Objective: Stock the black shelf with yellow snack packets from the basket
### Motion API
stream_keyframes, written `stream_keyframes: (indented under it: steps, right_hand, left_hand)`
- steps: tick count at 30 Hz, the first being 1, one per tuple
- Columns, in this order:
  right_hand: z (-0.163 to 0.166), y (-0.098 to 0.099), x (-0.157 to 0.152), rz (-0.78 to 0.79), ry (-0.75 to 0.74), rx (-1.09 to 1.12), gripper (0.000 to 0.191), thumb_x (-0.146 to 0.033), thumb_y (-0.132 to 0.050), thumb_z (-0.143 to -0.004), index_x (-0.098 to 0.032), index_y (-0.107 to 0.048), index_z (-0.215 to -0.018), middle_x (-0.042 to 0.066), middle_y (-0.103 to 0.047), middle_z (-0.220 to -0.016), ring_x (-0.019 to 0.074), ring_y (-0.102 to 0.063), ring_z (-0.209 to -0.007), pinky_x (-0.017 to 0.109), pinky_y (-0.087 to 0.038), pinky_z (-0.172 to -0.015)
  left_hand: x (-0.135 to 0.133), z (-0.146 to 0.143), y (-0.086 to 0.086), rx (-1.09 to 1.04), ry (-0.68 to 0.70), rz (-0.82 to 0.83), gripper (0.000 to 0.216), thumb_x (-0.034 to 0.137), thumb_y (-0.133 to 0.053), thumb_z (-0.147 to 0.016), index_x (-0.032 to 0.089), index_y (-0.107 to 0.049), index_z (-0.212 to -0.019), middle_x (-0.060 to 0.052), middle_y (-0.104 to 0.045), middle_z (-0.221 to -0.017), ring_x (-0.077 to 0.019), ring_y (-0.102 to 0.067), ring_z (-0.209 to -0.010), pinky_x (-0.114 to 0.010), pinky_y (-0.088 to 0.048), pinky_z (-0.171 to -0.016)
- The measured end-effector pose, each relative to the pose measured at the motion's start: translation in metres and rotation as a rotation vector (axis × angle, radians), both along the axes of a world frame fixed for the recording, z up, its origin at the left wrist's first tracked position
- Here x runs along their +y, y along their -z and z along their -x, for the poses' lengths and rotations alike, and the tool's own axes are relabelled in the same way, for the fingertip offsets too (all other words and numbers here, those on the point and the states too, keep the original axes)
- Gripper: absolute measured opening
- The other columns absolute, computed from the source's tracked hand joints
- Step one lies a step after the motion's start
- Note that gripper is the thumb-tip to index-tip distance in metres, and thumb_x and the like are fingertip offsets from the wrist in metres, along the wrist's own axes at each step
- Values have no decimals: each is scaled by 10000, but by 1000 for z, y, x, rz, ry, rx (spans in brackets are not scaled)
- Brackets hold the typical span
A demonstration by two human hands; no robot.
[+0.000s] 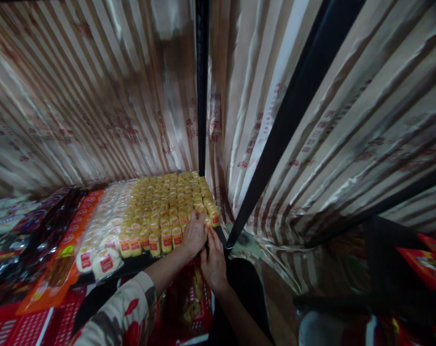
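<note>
Rows of small yellow wrapped cakes (166, 240) with red-and-white labels stand packed together on a dark shelf. At their right front corner, my left hand (195, 236) reaches in with its fingers curled onto a yellow pack. My right hand (214, 263) is close beside it, fingertips pressed to the same small pack (208, 222) between the two hands. Much of that pack is hidden by the fingers. Left of the yellow rows lie clear bags of round white packs (106, 262) with red labels.
Orange packets (68, 250) and dark glossy packs (30, 245) continue along the shelf to the left. Red plastic baskets (34, 327) sit below. A black upright post (202, 86) and a slanted black bar (275, 129) stand before striped, printed sheeting (139, 96).
</note>
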State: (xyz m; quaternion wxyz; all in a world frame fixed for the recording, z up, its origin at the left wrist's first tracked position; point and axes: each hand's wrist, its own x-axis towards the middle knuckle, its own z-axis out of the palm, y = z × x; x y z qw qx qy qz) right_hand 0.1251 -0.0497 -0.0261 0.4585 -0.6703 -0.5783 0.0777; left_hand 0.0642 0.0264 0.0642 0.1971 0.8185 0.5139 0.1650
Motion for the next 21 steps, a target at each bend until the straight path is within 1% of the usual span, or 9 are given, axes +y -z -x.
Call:
stream_keyframes:
  steps: [4,9,12,14,17,21]
  right_hand:
    - [-1,3,4,10,10,-28,589,-146,-361,-809,-153,-313,-1396,142,-369,-1397,261,-318,-1310,493,-352,-1034]
    - [-3,2,5,-11,14,-68,576,-141,-357,-806,-153,-333,-1382,151,-375,-1375,261,-331,-1294,482,-359,-1022]
    - [-5,2,5,-33,3,-98,554,-205,-389,-828,-144,-335,-1375,165,-379,-1365,272,-339,-1283,484,-360,-1011]
    - [-7,2,6,-37,-6,-109,550,-251,-408,-837,-149,-334,-1372,168,-389,-1355,277,-346,-1275,482,-368,-998]
    - [-8,5,8,-62,-20,-124,538,-293,-409,-843,-142,-354,-1356,177,-399,-1340,284,-356,-1266,482,-373,-990]
    - [-13,14,13,-118,-9,-148,521,-328,-415,-844,-152,-387,-1334,178,-418,-1315,288,-390,-1240,497,-367,-994]
  left_hand:
    - [0,1,5,-24,-2,-21,460,136,-411,-839,222,-400,-1291,-100,-379,-1252,-168,-560,-942,-248,-477,-781]
    - [-7,7,13,-99,21,-28,390,175,-382,-868,222,-433,-1252,-96,-350,-1251,-174,-550,-975,-267,-474,-825]
    - [-13,10,20,-158,76,-53,367,180,-372,-873,194,-455,-1229,-103,-376,-1222,-197,-505,-1054,-295,-447,-897]
    - [-16,10,24,-203,102,-38,348,170,-360,-874,184,-476,-1201,-99,-413,-1188,-191,-491,-1068,-297,-430,-931]
    - [-19,9,31,-250,102,24,334,157,-335,-875,186,-502,-1163,-90,-455,-1144,-173,-503,-1044,-283,-438,-931]
    - [-19,8,33,-267,93,58,342,174,-334,-877,187,-490,-1181,-95,-448,-1193,-173,-525,-1008,-267,-466,-878]
